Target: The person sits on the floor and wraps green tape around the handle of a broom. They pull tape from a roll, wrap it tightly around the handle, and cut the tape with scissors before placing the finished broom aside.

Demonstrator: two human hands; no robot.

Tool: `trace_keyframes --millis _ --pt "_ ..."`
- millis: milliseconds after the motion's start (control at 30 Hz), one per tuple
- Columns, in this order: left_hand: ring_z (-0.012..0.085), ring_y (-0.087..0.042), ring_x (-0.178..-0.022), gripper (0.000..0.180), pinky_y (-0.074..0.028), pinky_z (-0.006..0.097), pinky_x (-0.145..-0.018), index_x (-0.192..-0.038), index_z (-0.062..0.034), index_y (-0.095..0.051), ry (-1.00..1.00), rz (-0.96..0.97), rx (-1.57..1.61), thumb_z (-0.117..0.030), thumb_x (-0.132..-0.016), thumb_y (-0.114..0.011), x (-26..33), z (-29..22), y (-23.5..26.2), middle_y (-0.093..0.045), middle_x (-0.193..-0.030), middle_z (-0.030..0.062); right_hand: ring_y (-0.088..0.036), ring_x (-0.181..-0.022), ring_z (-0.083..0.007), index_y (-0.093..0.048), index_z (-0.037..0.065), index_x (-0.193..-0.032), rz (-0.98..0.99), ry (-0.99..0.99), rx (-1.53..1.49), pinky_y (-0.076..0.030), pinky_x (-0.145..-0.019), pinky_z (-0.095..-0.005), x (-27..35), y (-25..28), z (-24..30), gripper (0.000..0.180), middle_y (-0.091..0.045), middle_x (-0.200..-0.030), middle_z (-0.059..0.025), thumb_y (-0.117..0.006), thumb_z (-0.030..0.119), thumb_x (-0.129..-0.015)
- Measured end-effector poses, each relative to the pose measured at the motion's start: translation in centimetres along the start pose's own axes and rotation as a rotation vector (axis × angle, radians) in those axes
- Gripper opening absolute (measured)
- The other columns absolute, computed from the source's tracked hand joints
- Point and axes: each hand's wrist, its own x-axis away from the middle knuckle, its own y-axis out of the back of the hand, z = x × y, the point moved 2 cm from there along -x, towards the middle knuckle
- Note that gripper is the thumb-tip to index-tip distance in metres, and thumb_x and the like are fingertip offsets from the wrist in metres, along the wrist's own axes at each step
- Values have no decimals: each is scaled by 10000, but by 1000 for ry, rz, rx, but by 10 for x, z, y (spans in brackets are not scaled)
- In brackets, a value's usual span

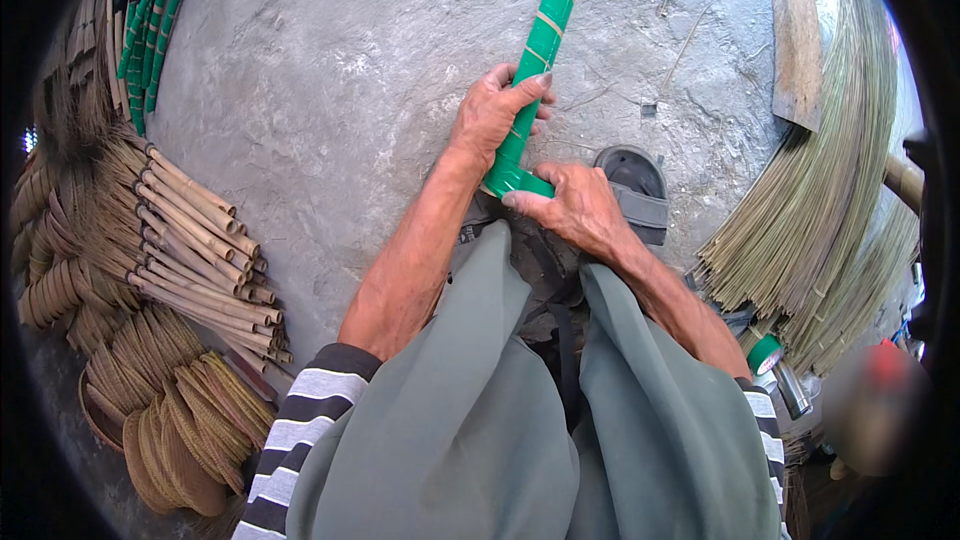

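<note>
A long handle (545, 35) wrapped in shiny green plastic, with tan bands showing at intervals, runs from the top edge down toward my knees. My left hand (492, 112) is closed around its shaft, thumb lying along the front. Close to the handle's lower end, my right hand (580, 205) pinches a short green strip (537, 183) that sticks out to the side from the wrap. My thumb presses on the strip from below, and its end is hidden under my fingers.
Bamboo-handled brooms (215, 225) are stacked on the left, above woven coils (185, 425). Green-wrapped handles (150, 35) lie at the upper left. On the right are long dry stalks (815, 210), a wooden board (795, 50) and a green tape roll (764, 354). A dark sandal (640, 202) is beside my right hand.
</note>
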Motion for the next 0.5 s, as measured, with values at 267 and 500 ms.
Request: trace_keyframes --millis 267,500 --pt "108 -590 -607 517 -494 294 -536 -1070 -85 -649 86 -114 -135 -575 -975 -783 9 -4 -13 -629 -779 20 -698 -708 -386 -744 73 -818 14 65 51 -429 -808 -520 11 13 16 458 -695 -671 -162 -742 514 -943" --pt "94 -566 -541 477 -483 285 -478 -1034 -92 -604 186 20 52 -483 -934 -858 5 8 1 -615 -734 -1 -726 -719 -366 -757 102 -805 -49 133 261 -419 -790 -513 -1 -5 27 395 -725 -692 -165 -724 463 -963"
